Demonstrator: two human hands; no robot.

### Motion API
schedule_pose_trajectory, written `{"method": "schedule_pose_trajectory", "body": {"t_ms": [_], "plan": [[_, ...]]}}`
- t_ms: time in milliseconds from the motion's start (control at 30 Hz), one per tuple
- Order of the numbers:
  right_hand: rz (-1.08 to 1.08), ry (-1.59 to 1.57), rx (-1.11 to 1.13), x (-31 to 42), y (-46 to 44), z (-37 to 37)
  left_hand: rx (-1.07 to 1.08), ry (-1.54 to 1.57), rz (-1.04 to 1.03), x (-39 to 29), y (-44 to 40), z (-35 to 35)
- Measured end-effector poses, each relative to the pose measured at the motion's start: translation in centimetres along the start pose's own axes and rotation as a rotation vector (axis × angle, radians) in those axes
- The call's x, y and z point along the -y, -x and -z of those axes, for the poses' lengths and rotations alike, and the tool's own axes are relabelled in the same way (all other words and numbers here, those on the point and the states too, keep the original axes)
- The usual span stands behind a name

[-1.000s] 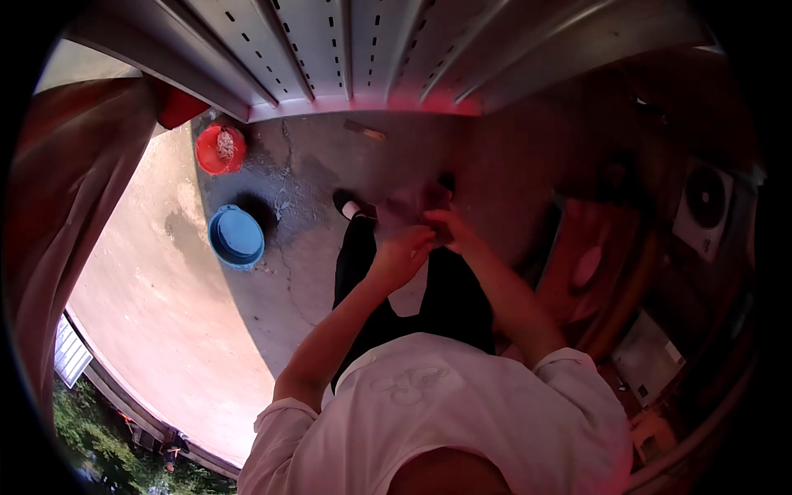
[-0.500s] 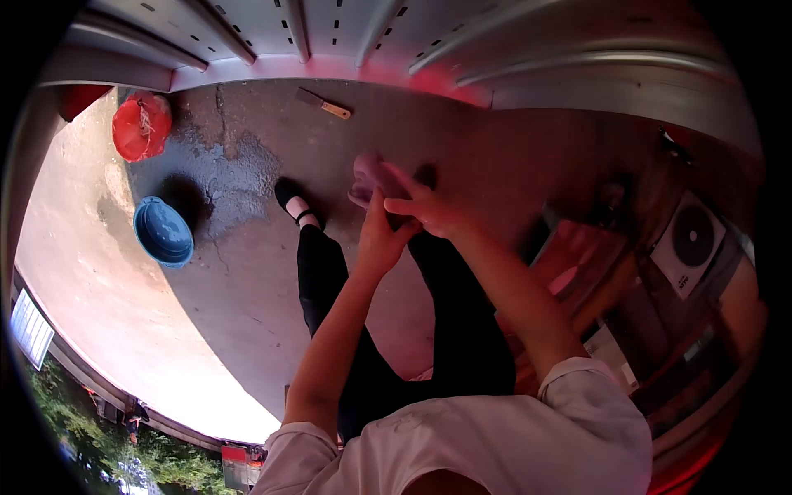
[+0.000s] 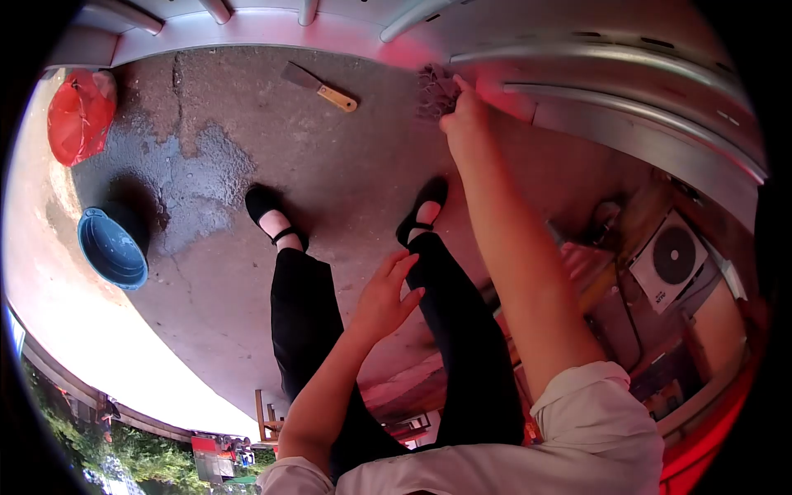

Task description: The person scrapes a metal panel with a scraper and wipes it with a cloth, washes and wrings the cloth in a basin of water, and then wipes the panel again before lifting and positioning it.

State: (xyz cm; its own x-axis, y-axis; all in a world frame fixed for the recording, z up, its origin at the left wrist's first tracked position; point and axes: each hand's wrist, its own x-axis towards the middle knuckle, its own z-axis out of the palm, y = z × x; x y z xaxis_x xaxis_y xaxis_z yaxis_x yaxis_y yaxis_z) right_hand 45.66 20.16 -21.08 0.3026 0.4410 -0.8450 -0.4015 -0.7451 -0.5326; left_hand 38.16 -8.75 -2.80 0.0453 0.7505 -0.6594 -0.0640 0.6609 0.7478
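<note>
A crumpled purplish-grey rag (image 3: 434, 92) is in my right hand (image 3: 467, 113), out at the end of my stretched arm. It lies by the lower edge of the ribbed metal panel (image 3: 561, 54); I cannot tell whether it touches the metal. My left hand (image 3: 384, 299) hangs over my leg with its fingers apart and nothing in them. On the floor left of the rag lies a scraper (image 3: 320, 86) with a wooden handle and a flat blade.
A blue basin (image 3: 113, 247) and a red plastic bag (image 3: 81, 118) stand at the left, beside a wet patch (image 3: 186, 177) on the concrete. At the right are a white box with a black disc (image 3: 672, 257) and assorted clutter. My feet are on the floor between.
My left hand has come away from the rag and drawn back toward my body. My right hand has carried the rag forward and right to the metal panel. The view has shifted.
</note>
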Motion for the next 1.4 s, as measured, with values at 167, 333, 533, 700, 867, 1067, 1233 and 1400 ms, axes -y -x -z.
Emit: {"method": "schedule_pose_trajectory", "body": {"t_ms": [167,333,533,700,867,1067,1233,1400], "plan": [[0.195,0.184,-0.212,-1.4,-3.3,-5.3,-0.022,0.083,-0.092,-0.8,-1.4,1.6],[0.664,1.621,-0.164,-1.1,-2.6,-4.1,0.042,0.155,-0.008,-1.0,-1.7,1.9],[0.791,1.72,0.114,-0.9,-2.6,-4.8,0.065,0.109,0.003,-1.0,-2.2,1.9],[0.695,1.442,0.279,0.6,1.9,1.3,0.071,0.151,-0.033,-1.6,-2.3,1.4],[0.303,0.69,0.006,0.2,0.9,-1.4,0.076,0.172,-0.029,-1.9,-2.4,1.6],[0.464,1.409,-0.121,-0.9,-5.5,-4.3,0.081,0.168,-0.036,-1.8,-2.3,1.8],[0.739,1.758,0.304,0.7,2.9,1.2,0.082,0.171,-0.061,-2.5,-2.7,2.1],[0.48,1.203,0.008,1.2,-0.8,-1.2,0.073,0.208,-0.05,-2.4,-2.8,2.7]]}}
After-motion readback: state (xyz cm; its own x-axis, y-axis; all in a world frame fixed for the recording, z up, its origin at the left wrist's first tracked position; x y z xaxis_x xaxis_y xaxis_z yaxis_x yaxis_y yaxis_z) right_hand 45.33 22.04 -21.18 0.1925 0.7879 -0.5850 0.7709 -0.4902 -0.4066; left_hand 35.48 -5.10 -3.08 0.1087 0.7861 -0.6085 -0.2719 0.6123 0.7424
